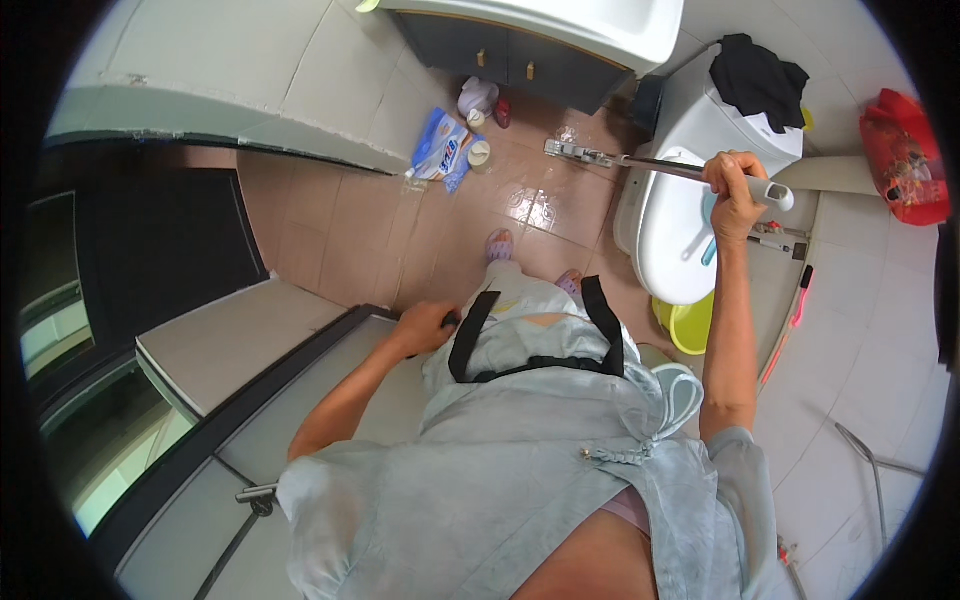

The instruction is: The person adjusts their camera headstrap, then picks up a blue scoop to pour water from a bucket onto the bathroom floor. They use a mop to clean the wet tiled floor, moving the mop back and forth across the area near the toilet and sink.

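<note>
My right hand (736,190) is closed around the pale grip of a mop (668,166), over the toilet. Its metal pole runs left across the toilet to a narrow metal head (580,152) near the tiled floor. Beneath the pole is the white toilet (662,245) with its lid down; a light blue strip shows on it. My left hand (424,330) is low on the left, fingers curled on a small dark thing beside the black-framed door (290,375). The hand covers most of that thing, so its kind is unclear.
A blue-and-white detergent bag (438,145) and small bottles stand by the left wall. Ahead is a dark cabinet (500,55) under a white basin. A yellow-green bucket (690,325) sits beside the toilet. Black cloth (758,80) covers the tank; a red bag (905,155) hangs right.
</note>
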Demonstrator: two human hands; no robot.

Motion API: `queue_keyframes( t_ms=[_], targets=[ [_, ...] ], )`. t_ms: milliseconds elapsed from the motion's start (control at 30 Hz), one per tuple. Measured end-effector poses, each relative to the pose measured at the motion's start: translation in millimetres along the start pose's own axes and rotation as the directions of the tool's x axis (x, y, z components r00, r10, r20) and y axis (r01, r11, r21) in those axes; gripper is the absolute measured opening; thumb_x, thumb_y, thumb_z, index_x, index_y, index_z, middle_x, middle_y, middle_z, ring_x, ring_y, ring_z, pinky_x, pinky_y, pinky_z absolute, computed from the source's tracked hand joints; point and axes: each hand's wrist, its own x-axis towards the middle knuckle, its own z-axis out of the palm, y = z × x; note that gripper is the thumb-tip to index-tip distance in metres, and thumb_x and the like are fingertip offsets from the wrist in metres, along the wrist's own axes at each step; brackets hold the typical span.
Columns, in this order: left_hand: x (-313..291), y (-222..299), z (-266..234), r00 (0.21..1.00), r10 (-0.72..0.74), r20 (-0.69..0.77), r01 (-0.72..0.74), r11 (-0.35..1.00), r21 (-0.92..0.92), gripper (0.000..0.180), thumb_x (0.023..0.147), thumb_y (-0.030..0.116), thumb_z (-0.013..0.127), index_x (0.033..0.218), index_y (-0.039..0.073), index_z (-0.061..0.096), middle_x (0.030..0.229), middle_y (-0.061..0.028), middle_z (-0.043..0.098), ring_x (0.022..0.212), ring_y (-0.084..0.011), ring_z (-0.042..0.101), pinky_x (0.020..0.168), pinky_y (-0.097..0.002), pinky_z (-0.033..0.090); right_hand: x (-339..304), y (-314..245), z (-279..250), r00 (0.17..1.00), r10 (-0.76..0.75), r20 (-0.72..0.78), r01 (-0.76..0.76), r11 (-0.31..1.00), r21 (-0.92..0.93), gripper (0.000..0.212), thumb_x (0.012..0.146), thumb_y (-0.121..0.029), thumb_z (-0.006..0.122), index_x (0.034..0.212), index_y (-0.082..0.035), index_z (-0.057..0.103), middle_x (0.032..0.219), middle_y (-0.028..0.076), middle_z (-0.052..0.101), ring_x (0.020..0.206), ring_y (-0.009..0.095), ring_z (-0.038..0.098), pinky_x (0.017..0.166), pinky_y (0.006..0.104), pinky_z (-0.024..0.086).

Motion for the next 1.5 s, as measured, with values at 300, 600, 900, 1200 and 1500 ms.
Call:
queue_keyframes(
  t_ms=[300,600,900,1200,1500],
  targets=[
    [-70.6,22.7,-14.0,0.889,-0.141,0.436,0.23,0.96,-0.159,0.029,0.081,0.015,0.055,0.106,0.002,0.06,0.081,-0.017,0.064,0.073,-0.0259,0.063,0.066,-0.0387,0.047,6.9,0.8,2.2,0.999,-0.015,0.033,0.015,1.0,0.008,0.016,0.083,-0.004,0.053,0.069,-0.004,0.046,0.054,0.001,0.034,0.05,0.012,0.033,0.052,0.0291,0.035],
    [-82.1,40.2,8.5,0.995,0.062,-0.075,-0.078,0.968,-0.238,0.058,0.079,-0.002,0.047,0.134,0.016,0.04,0.115,-0.0192,0.057,0.1,-0.0375,0.057,0.085,-0.0378,0.044,2.1,2.9,-5.9,1.0,-0.008,0.018,0.007,0.999,0.047,0.017,0.084,-0.003,0.054,0.069,-0.003,0.046,0.054,0.0,0.035,0.05,0.011,0.034,0.052,0.0285,0.035],
    [-60.4,51.1,-4.7,0.995,-0.028,0.097,0.023,0.999,0.049,0.053,0.074,-0.002,0.048,0.125,0.014,0.048,0.105,-0.0184,0.061,0.092,-0.0369,0.058,0.079,-0.0404,0.046,-8.4,-2.2,-8.2,1.0,0.018,-0.007,-0.018,1.0,-0.012,0.019,0.084,-0.008,0.057,0.068,-0.004,0.047,0.055,0.002,0.042,0.05,0.01,0.037,0.051,0.0259,0.035],
    [-9.2,49.9,-9.4,0.971,-0.181,-0.156,0.07,0.839,-0.539,0.017,0.085,0.003,0.05,0.1,0.006,0.058,0.072,-0.0031,0.056,0.058,-0.0103,0.057,0.052,-0.0253,0.046,33.7,-16.0,-3.8,0.979,-0.075,-0.191,0.099,0.988,0.117,0.021,0.077,-0.008,0.064,0.06,-0.003,0.052,0.05,0.002,0.047,0.043,0.009,0.043,0.043,0.0236,0.034],
    [3.8,58.0,-25.9,0.943,-0.27,-0.195,0.021,0.633,-0.774,0.013,0.086,0.005,0.052,0.098,0.005,0.056,0.072,-0.005,0.057,0.056,-0.0142,0.058,0.05,-0.0269,0.048,101.8,-9.2,19.7,0.973,-0.033,-0.228,0.073,0.983,0.169,0.019,0.074,-0.004,0.065,0.059,-0.003,0.053,0.047,0.002,0.045,0.039,0.011,0.042,0.041,0.0257,0.035]
  ],
)
